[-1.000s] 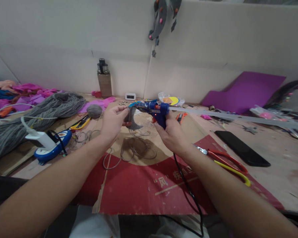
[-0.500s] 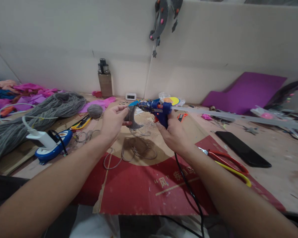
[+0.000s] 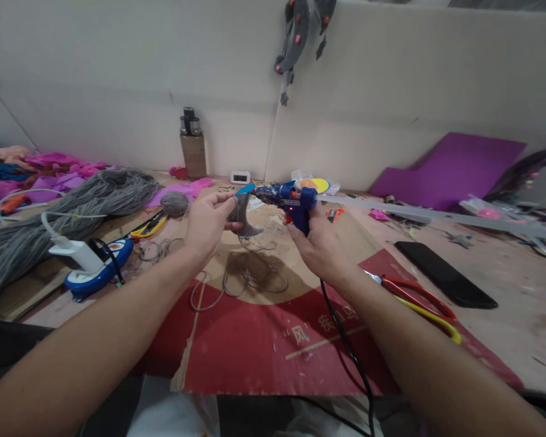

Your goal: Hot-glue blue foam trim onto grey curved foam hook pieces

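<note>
Above the pale tabletop, back from its near edge, we pinched a curved grey felt-like crescent in our left hand, seemingly leaving its upper end clear for the nozzle of the blue plastic glue gun our right hand gripped.

Pale lettering stands on the red cardboard: 1 character in quotation marks, “风”, then 疾, above a pale line; the characters after these, by the black cord, cannot be read surely. Too small to read: the whitish label on the blue glue gun, the digital clock's display and the orange emblem on the blue-and-white power strip.
</note>
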The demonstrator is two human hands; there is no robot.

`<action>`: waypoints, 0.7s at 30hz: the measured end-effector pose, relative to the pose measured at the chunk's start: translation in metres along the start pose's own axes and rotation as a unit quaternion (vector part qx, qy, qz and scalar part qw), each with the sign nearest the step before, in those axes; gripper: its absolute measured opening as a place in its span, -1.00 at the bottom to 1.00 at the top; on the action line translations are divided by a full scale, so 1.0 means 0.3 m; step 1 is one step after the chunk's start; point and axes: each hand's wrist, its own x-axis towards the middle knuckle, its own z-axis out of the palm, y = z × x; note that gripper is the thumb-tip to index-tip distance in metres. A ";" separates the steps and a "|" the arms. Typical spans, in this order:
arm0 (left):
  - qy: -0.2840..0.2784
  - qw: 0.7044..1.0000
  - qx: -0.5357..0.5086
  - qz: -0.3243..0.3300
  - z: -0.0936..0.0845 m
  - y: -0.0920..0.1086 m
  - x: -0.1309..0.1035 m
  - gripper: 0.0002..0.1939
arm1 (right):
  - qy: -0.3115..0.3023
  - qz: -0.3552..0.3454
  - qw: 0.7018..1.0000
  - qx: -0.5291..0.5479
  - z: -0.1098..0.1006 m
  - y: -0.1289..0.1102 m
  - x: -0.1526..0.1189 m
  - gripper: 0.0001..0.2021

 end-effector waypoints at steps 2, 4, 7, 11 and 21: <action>-0.001 1.000 -0.004 0.001 -0.001 -0.002 0.002 -0.80 | 0.003 -0.004 1.000 0.000 0.001 0.001 0.001 -0.66; 0.000 1.000 -0.007 0.004 -0.003 -0.005 0.005 -0.80 | 0.006 -0.005 1.000 0.000 0.000 0.001 0.001 -0.67; 0.003 1.000 -0.007 0.004 -0.007 -0.009 0.009 -0.80 | 0.007 -0.004 1.000 -0.001 -0.001 0.001 0.002 -0.67; -0.001 1.000 -0.015 0.005 -0.009 -0.008 0.010 -0.80 | 0.004 0.001 1.000 -0.002 -0.002 0.001 0.003 -0.69; 0.002 0.999 -0.042 -0.012 -0.008 -0.001 0.018 -0.87 | 0.014 -0.005 1.000 0.007 -0.006 0.006 0.011 -0.60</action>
